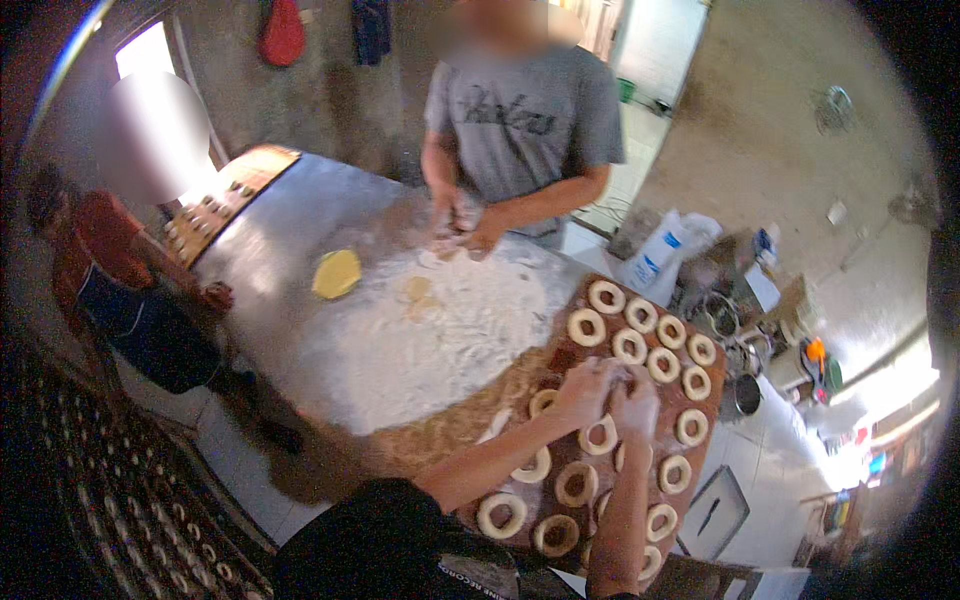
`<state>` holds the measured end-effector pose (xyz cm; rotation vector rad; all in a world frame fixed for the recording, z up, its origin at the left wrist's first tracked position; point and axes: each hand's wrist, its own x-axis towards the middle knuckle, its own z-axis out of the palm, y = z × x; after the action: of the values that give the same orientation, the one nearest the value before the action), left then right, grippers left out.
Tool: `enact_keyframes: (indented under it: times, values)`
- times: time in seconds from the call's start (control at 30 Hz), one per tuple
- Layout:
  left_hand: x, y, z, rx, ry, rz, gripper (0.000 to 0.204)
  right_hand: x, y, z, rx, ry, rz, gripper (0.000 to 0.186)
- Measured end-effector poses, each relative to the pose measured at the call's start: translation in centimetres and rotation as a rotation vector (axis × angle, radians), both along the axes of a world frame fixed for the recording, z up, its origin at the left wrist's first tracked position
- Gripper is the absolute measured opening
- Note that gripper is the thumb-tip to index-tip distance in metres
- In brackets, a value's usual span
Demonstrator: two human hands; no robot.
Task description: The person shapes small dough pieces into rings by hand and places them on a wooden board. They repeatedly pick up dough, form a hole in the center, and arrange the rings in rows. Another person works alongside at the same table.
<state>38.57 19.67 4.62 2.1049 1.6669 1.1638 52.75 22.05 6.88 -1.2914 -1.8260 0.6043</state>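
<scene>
My left hand and my right hand are floury and meet over a long wooden board at the table's right end. Their fingers are curled together on a small pale piece of dough; its shape is hidden by the fingers. Several raw dough rings lie in rows on the board, both beyond my hands and nearer to me. One ring lies just below my hands.
A metal table carries a wide patch of flour and a yellow dough disc. A person in a grey shirt works dough opposite. Another person stands left beside a second board of rings. Pots and a white sack stand right.
</scene>
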Motion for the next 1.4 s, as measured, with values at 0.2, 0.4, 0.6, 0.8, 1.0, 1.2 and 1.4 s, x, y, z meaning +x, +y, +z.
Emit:
enact_keyframes:
  times: [0.2, 0.4, 0.6, 0.8, 1.0, 1.2, 1.4]
  values:
    - [-22.1, -8.0, -4.2, -0.306, -0.079, 0.462, 0.049, -25.3, 0.8, -1.3, -0.450, -0.404, 0.385, 0.038]
    - [-34.3, -12.6, -5.1, -0.430, -0.213, 0.575, 0.049, -39.8, -0.5, -2.9, -0.294, -0.650, 0.119, 0.049]
    - [-37.5, -12.3, -2.4, -0.487, -0.472, 0.473, 0.046, -38.4, -2.9, -1.8, -0.466, -0.004, 0.434, 0.046]
    - [-38.3, -14.3, 2.9, -0.353, -0.760, 0.193, 0.035, -36.8, -6.3, 1.2, -0.460, 0.222, 0.481, 0.058]
    - [-37.7, -12.7, 3.2, 0.005, -0.268, 0.340, 0.036, -38.7, -7.6, -0.7, -0.101, 0.272, 0.461, 0.050]
    - [-34.8, -13.1, 1.5, 0.043, -0.767, 0.099, 0.049, -34.3, -7.2, -1.5, -0.757, 0.807, 0.690, 0.053]
    - [-30.6, -12.9, 3.3, 0.045, -0.999, 0.127, 0.019, -31.6, -8.7, 1.7, -0.437, 0.219, 0.576, 0.049]
